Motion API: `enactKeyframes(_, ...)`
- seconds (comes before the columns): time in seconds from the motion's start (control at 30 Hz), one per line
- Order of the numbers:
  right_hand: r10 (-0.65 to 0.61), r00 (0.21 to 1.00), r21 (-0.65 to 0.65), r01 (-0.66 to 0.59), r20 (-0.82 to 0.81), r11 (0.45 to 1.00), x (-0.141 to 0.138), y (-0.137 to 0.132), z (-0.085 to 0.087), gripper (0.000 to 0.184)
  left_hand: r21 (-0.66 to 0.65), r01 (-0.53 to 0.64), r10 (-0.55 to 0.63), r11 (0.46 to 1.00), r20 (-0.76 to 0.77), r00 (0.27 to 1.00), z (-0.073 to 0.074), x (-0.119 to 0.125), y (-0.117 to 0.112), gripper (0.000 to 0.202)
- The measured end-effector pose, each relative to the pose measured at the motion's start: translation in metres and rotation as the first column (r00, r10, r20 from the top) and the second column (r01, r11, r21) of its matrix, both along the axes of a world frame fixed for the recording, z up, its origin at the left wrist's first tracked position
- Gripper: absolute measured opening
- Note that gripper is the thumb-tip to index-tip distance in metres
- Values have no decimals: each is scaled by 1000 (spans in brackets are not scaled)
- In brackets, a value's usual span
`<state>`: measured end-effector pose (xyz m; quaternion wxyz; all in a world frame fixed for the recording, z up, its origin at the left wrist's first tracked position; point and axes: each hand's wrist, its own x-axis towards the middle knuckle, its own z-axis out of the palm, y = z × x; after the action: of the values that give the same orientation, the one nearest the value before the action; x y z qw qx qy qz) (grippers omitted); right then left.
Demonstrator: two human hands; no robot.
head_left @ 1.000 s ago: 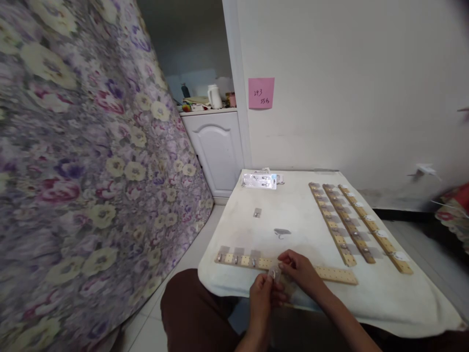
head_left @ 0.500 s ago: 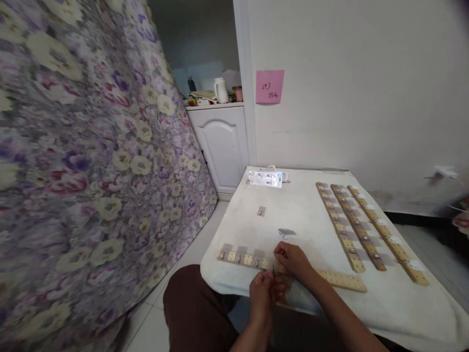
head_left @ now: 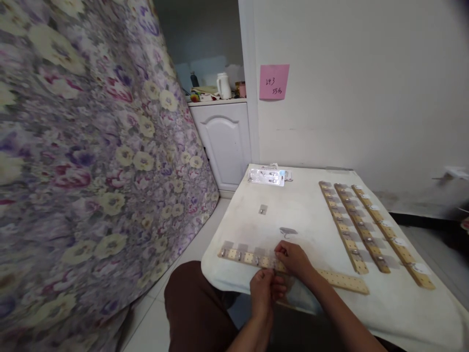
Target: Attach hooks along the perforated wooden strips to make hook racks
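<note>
A wooden strip with small holes (head_left: pixel 342 281) lies across the table's near side. Clear square pads with metal hooks (head_left: pixel 239 255) sit along its left part. My right hand (head_left: pixel 293 258) is closed in a pinch at the upper corner of another clear hook pad on the strip. From the near edge, my left hand (head_left: pixel 263 288) has its fingertips closed at that same pad's metal hook, which they mostly hide. Beyond my right hand lies a loose clear hook (head_left: pixel 288 231) on its side. Farther back is another loose clear hook (head_left: pixel 263 210).
Three wooden strips carrying hooks lie on the right: a left one (head_left: pixel 342 227), a middle one (head_left: pixel 361 225) and a right one with white pieces (head_left: pixel 393 234). Clear packaging (head_left: pixel 266 177) rests at the table's back left. A floral curtain (head_left: pixel 102 171) hangs at left.
The view has shifted slightly. Both hands stay at the same hook pad on the strip, with only slight finger movement.
</note>
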<state>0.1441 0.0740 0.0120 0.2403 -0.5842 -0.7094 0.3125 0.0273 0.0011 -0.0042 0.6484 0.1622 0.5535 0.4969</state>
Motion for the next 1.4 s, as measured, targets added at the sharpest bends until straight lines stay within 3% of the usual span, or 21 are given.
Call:
enactKeyframes(1.0, 25, 998, 13, -25, -58, 1000, 4, -3, -3, 13, -43, 52, -57, 998, -138, 989, 6, 1, 1, 21)
enactKeyframes(1.2, 25, 999, 3, -25, -45, 1000, 6, -6, 1, 26, -31, 54, -58, 998, -147, 987, 8, 3, 0, 23)
enactKeyframes(1.4, 21, 1000, -32, -22, -22, 999, 5, -6, 3, 27, -15, 51, -53, 999, -141, 989, 8, 3, 0, 23)
